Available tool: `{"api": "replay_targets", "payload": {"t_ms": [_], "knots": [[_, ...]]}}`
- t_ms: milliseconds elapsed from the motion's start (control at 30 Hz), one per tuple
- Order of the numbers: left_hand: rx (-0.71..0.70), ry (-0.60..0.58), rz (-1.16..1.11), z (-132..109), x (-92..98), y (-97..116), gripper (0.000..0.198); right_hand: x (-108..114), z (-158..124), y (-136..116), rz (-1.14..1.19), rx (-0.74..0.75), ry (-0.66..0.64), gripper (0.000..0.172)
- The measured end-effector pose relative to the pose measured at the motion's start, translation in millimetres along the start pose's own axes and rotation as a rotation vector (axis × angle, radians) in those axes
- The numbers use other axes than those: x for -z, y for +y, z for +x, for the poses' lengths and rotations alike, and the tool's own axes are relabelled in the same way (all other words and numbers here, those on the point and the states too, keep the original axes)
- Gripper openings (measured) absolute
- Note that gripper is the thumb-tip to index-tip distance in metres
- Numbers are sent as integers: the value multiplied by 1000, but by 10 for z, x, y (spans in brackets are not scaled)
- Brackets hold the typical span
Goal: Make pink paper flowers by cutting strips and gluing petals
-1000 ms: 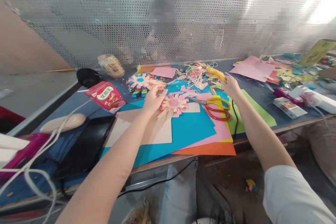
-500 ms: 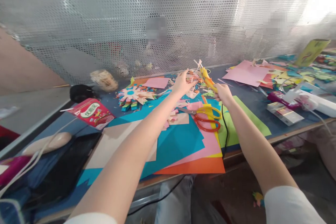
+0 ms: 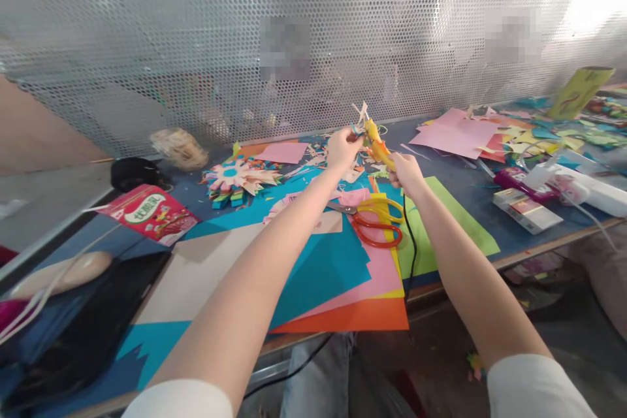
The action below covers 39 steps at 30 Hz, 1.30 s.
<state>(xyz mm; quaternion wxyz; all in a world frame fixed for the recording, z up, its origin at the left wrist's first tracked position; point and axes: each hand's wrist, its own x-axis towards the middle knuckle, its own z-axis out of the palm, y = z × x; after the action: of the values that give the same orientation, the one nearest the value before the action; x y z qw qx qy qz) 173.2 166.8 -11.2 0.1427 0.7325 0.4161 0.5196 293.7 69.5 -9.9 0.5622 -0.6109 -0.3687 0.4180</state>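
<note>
A shiny metal wall full of tiny holes (image 3: 196, 46) stands behind a long blue surface (image 3: 455, 163) covered with colored paper. Both hands are up near the far edge of the surface, close together. The right hand (image 3: 405, 173) is wrapped around the handle of a yellow glue gun (image 3: 378, 144), and its black cord (image 3: 410, 248) hangs down over the near edge. The left hand (image 3: 341, 147) is pinched shut on small paper scraps (image 3: 361, 116) stuck at the tip of the glue gun. The gun is lifted off the surface and tilts up toward the wall.

Just under the hands lie scissors (image 3: 377, 221) with one yellow and one red handle, resting on a pile of pink, blue, green and orange paper sheets (image 3: 343, 274) by the near edge. A paper flower (image 3: 235, 177) with pale petals and a blue middle lies toward the far edge, left of the hands. A red drink carton (image 3: 149, 212) lies on its side near the left end. A black tray (image 3: 93, 326) sits at the near left corner. More pink paper (image 3: 455, 134) and a small flat box (image 3: 526, 210) are near the right end.
</note>
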Motion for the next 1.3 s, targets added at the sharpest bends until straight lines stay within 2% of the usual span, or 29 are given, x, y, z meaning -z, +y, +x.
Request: {"api": "replay_targets", "payload": {"t_ms": [133,233,333,400,433,500,567,600,633,667,767,833,900,1000,1067,1233,1300], "knots": [[-7,22,-30,13,-38,-5,23,1,28,20,12,-6,18,15],[0,3,-174,62,-59,-69,20,21,63,31,12,-6,47,15],[111,97,-262,171,-18,-207,18,40,75,28,7,1,66,15],[162,163,-178,253,52,-317,20,43,71,23,0,7,70,14],[144,132,-85,287,92,-368,19,42,68,22,-5,9,68,14],[125,-40,154,335,160,-447,21,36,65,24,-20,12,66,13],[164,-216,352,362,196,-483,48,29,70,34,-40,15,68,11],[183,-251,401,374,204,-484,62,27,75,42,-52,18,72,11],[188,-234,406,387,210,-473,71,27,81,50,-64,24,77,11],[163,-179,372,403,219,-449,71,27,88,58,-76,31,83,11],[-76,6,166,449,283,-306,51,29,106,79,-106,52,94,11],[-266,-21,109,456,349,-166,46,27,113,87,-118,55,91,10],[-374,-94,114,430,401,-26,37,21,115,89,-120,51,86,9],[-382,-71,123,358,410,105,19,16,112,87,-108,47,80,8],[-363,-29,122,321,382,114,14,20,107,84,-90,48,74,7],[-277,48,180,343,337,-30,10,35,94,67,-41,43,50,8],[-222,23,204,377,336,-101,10,34,87,58,-22,34,36,9]]}}
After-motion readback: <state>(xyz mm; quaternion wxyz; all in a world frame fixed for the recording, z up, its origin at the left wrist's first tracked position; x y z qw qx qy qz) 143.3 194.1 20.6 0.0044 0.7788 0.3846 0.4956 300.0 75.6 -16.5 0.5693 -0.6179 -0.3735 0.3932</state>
